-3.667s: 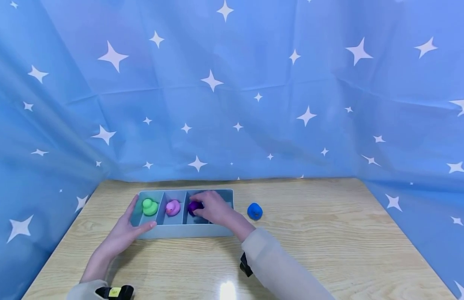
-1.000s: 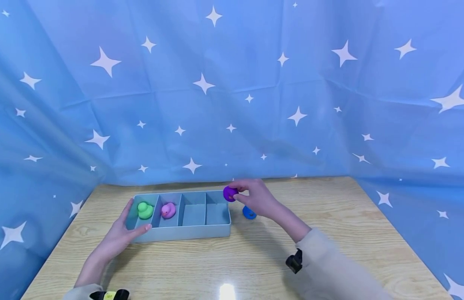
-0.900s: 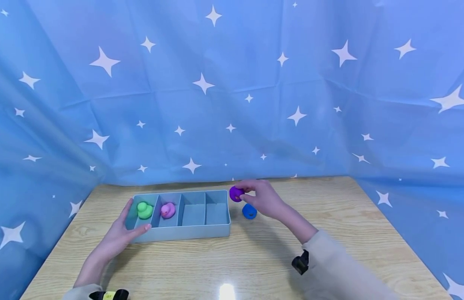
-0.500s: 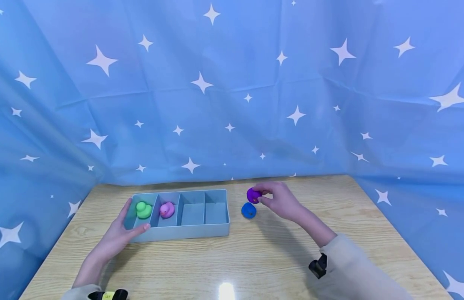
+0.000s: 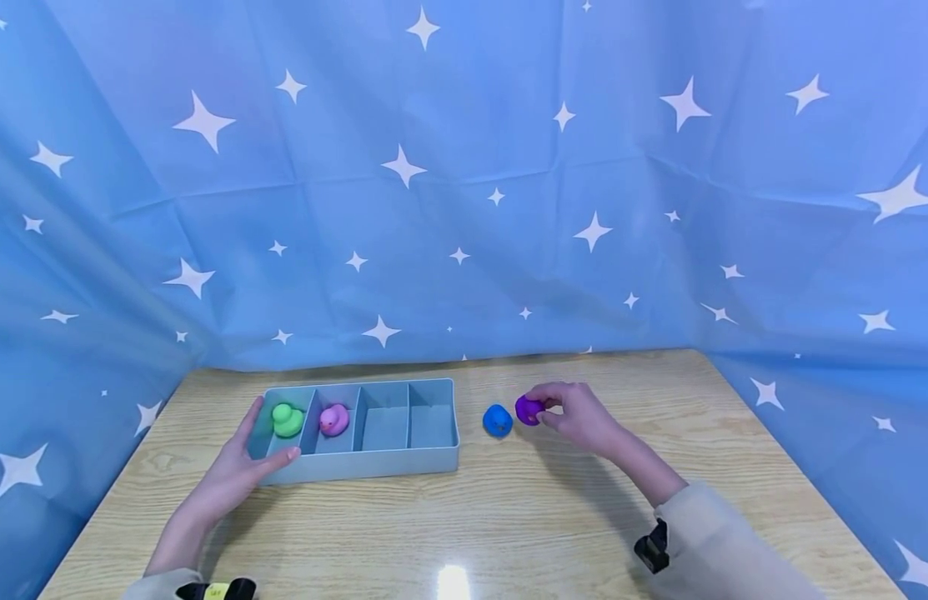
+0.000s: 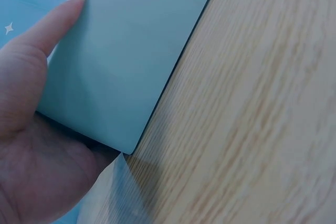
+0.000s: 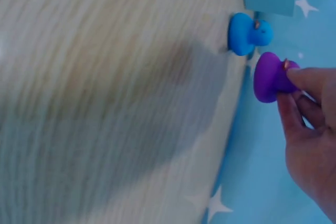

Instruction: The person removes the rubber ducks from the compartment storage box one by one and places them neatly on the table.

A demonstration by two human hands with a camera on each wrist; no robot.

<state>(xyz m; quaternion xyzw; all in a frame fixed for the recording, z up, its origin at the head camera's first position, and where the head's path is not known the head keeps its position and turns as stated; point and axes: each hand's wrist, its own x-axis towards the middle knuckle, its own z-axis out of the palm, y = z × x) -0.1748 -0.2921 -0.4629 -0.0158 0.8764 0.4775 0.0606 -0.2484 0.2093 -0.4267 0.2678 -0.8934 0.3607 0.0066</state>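
My right hand pinches a purple rubber duck between thumb and fingertips, just right of a blue rubber duck on the table. The right wrist view shows the purple duck held by its head end, its base facing the tabletop. At the far left, my left hand holds the end of a grey-blue divided box, thumb along the front wall. A green rubber duck sits in the box's leftmost compartment and a pink rubber duck in the one beside it.
The box's two right compartments show bare floors. Wood-grain table extends in front and to the right. Behind and at both sides hangs a blue curtain with white stars.
My right hand has lifted the purple duck out of the box's third compartment, carried it right past the blue duck and lowered it. The left hand has stayed at the box's end.
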